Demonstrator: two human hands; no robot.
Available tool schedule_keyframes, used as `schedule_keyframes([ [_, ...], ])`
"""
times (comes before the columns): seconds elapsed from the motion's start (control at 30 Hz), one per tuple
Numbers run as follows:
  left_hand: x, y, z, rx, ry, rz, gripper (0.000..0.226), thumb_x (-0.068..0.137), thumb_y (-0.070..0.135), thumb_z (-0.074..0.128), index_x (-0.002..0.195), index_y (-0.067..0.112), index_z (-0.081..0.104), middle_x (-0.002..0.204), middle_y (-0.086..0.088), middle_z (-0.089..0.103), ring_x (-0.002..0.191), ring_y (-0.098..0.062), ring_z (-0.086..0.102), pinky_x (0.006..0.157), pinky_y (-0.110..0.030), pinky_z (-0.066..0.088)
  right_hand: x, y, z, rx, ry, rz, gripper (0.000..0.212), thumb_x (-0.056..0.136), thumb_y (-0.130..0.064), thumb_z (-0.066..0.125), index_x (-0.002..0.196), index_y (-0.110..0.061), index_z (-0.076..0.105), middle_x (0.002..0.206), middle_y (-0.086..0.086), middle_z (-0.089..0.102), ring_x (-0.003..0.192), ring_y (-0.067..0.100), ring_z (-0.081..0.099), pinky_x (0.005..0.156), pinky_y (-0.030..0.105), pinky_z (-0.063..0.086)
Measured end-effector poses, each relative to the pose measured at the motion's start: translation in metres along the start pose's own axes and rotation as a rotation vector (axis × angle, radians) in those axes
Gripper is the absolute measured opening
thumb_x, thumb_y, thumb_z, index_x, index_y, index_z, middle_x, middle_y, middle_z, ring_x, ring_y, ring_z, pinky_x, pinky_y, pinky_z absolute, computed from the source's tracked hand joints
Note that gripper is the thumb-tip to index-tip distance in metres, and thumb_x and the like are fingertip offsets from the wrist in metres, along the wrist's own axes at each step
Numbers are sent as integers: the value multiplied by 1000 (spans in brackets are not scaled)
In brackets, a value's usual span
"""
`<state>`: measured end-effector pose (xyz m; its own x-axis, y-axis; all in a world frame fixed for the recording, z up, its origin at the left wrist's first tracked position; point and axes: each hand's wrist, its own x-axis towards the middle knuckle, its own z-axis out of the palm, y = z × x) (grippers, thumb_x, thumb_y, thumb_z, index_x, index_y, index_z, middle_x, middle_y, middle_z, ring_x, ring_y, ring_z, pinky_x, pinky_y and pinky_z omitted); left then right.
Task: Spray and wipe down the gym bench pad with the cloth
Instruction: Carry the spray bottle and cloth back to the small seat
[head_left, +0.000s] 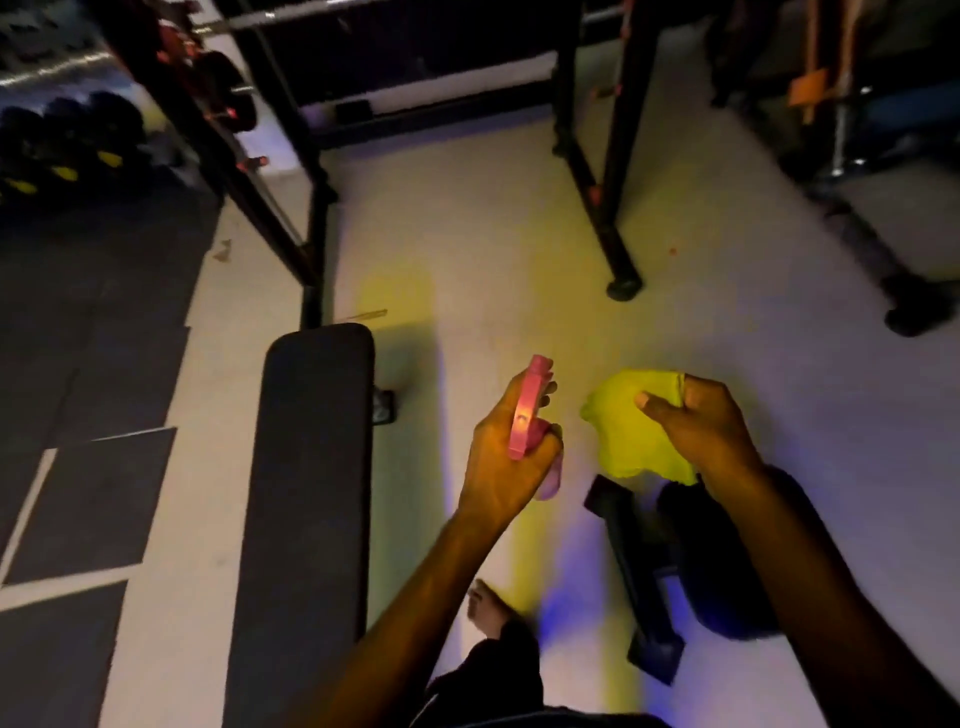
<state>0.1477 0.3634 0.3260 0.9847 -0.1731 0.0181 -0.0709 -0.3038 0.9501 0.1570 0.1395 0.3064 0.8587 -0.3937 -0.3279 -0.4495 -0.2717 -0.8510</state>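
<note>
A long black gym bench pad (311, 467) runs from the bottom of the head view up to its middle. To its right, my left hand (506, 452) grips a spray bottle with a pink trigger head (527, 410), held above the floor and beside the pad, not touching it. The bottle's body is mostly hidden under my fingers. Further right, my right hand (701, 421) holds a bunched yellow-green cloth (631, 431) in the air.
A black rack frame (608, 197) stands on the pale floor (493, 234) beyond the bench. Dark mats (93, 338) lie at left, dumbbells (67, 140) at far left. A black bench base part (639, 571) lies under my right arm. My bare foot (488, 608) is near the bench.
</note>
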Motion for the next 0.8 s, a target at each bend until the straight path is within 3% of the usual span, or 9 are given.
schedule_keyframes([
  [0.2, -66, 17, 105, -10, -166, 46, 72, 81, 8, 56, 153, 13, 45, 137, 0, 65, 122, -13, 65, 104, -42, 54, -67, 105, -106, 44, 151, 32, 29, 94, -16, 77, 121, -4, 75, 123, 18, 75, 117, 36, 70, 107, 51, 54],
  [0.27, -94, 26, 137, -8, -179, 50, 73, 82, 11, 57, 153, 10, 43, 137, -1, 65, 121, -14, 66, 103, -39, 55, -88, 138, -140, 26, 159, 59, 31, 95, -21, 77, 121, -5, 74, 124, 18, 75, 117, 36, 70, 106, 53, 54],
  [0.4, -142, 39, 194, -5, -200, 26, 75, 84, 14, 59, 156, 11, 38, 139, -1, 64, 120, -12, 66, 104, -34, 55, -124, 192, -201, -22, 187, 135, 43, 95, -23, 77, 116, 13, 66, 122, 34, 70, 115, 46, 68, 100, 59, 54],
  [0.53, -172, 38, 241, -29, -198, -40, 68, 93, 1, 64, 156, 10, 39, 140, -8, 64, 122, -17, 66, 107, -44, 53, -150, 231, -244, -10, 218, 192, 40, 95, -18, 77, 124, 9, 68, 129, 28, 70, 122, 42, 67, 104, 58, 53],
  [0.6, -180, 37, 261, -39, -203, -80, 67, 95, -4, 63, 155, 12, 40, 141, -6, 63, 123, -14, 65, 109, -43, 52, -154, 246, -258, -7, 213, 206, 40, 95, -16, 76, 127, 8, 68, 132, 28, 69, 125, 42, 65, 105, 57, 52],
  [0.7, -183, 35, 287, -29, -214, -105, 66, 94, -1, 64, 154, 15, 42, 142, -1, 62, 127, -15, 62, 112, -44, 50, -148, 263, -273, -21, 217, 205, 39, 96, -15, 76, 126, 8, 68, 131, 27, 69, 124, 42, 65, 105, 56, 52],
  [0.8, -179, 24, 313, -14, -214, -126, 63, 92, 8, 64, 151, 16, 43, 141, -8, 63, 128, -24, 62, 112, -48, 49, -131, 276, -281, -65, 202, 203, 39, 96, -16, 76, 126, 7, 68, 131, 27, 70, 124, 42, 65, 103, 52, 53],
])
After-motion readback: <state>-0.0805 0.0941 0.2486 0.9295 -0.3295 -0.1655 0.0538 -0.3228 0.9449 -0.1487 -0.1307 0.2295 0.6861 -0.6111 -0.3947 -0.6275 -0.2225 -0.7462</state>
